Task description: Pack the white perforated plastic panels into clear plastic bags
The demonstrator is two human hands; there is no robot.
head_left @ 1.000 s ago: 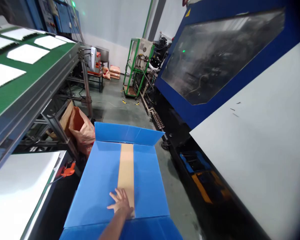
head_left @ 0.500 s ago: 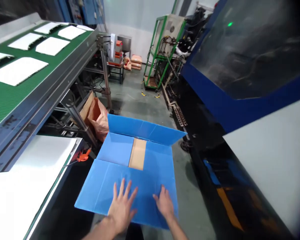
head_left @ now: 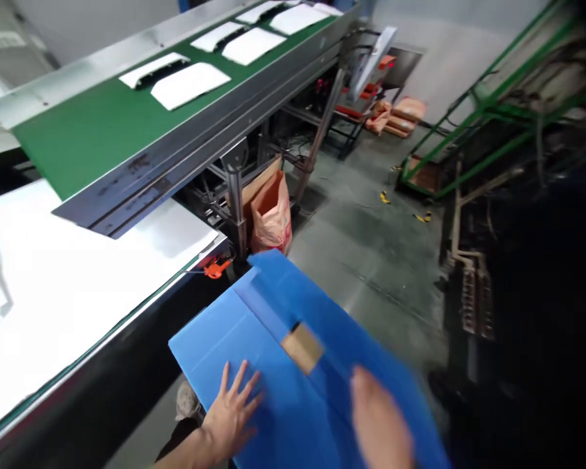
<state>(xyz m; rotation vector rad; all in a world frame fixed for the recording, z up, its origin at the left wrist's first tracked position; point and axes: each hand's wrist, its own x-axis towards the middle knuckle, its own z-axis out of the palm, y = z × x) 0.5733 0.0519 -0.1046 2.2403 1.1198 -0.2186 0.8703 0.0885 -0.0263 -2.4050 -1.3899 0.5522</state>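
Observation:
A blue corrugated box [head_left: 286, 397] sits in front of me, its near flap and far flap leaning over the top. Between the flaps a strip of brown cardboard [head_left: 303, 348] shows. My left hand [head_left: 232, 410] lies on the near flap with its fingers spread, holding nothing. Over the right part of the box, by the far flap [head_left: 332, 319], is my right hand [head_left: 381, 420]. Motion smears its fingers, so their grip cannot be made out.
White panels [head_left: 190, 85] lie on a green conveyor belt [head_left: 92, 137] at upper left. Below it is a white-topped table [head_left: 68, 312] with an orange tool [head_left: 217, 268] at its edge. A paper sack [head_left: 272, 215] stands beyond the box; a green frame [head_left: 493, 111] is at right.
The view has swung right to left, showing more of the conveyor and table. The far flap has folded inward over the box. My right hand has moved off the near flap towards the far one.

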